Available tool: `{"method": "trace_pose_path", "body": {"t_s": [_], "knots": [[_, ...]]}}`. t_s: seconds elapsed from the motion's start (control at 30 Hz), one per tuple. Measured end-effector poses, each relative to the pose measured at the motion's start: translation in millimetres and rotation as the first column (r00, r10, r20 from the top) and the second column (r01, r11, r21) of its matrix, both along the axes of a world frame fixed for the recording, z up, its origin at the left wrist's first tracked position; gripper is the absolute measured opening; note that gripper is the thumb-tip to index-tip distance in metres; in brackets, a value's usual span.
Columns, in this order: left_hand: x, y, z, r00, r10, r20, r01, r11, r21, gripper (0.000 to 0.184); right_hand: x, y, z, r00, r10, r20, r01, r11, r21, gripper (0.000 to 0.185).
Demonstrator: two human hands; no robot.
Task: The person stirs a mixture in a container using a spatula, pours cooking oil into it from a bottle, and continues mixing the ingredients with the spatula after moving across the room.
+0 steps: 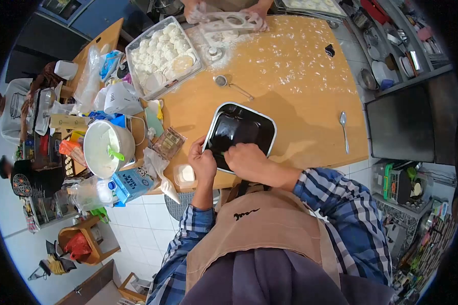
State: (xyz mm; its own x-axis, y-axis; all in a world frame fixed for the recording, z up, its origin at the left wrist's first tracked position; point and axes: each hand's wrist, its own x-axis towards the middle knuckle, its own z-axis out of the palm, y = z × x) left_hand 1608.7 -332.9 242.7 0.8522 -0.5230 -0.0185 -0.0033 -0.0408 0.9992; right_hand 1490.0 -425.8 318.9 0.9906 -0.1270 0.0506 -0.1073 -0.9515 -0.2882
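A black rectangular pan (241, 127) with a pale rim lies at the table's near edge. My left hand (202, 160) grips the pan at its left rim. Over the pan's near part is my right hand (245, 161), its fingers closed; a small bit of green shows at the fingertips, too little to name. Left of the pan, a small tub (185, 175) holds something pale. A packet with brown contents (169, 144) and a filled white piping bag (163, 175) lie close to my left hand.
Dough rounds fill a clear bin (202, 66) at the back left. A small strainer (221, 81), a spoon (344, 133), a white bucket (94, 147) and a milk carton (132, 184) are on the table (305, 117). Across it, a person's floury hands (257, 12) hold a dough sheet.
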Motion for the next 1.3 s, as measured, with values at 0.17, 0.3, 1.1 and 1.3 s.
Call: {"method": "trace_pose_path", "body": {"t_s": [0.17, 0.3, 1.1, 1.3], "knots": [[-1.9, 2.5, 8.1, 0.998, 0.025, -0.06, -0.026, 1.0, -0.007, 0.039, -9.2, -35.8, 13.8, 0.96, -0.28, -0.016, 0.277, 0.956, -0.093, 0.014], [-0.5, 0.1, 2.9, 1.0, -0.002, -0.013, 0.002, 1.0, -0.01, 0.039, 10.6, -36.6, 0.2, 0.963, -0.262, 0.066, 0.266, 0.962, -0.056, 0.014], [-0.3, -3.5, 7.9, 0.993, -0.093, 0.068, 0.098, 0.993, -0.068, 0.044, -28.2, -63.5, 12.2, 0.977, -0.212, -0.032, 0.21, 0.976, -0.054, 0.013], [2.0, -6.0, 7.2, 0.996, -0.079, 0.033, 0.081, 0.996, -0.044, 0.039, -44.2, -33.4, -33.5, 0.919, -0.39, -0.066, 0.394, 0.891, 0.225, 0.016]]}}
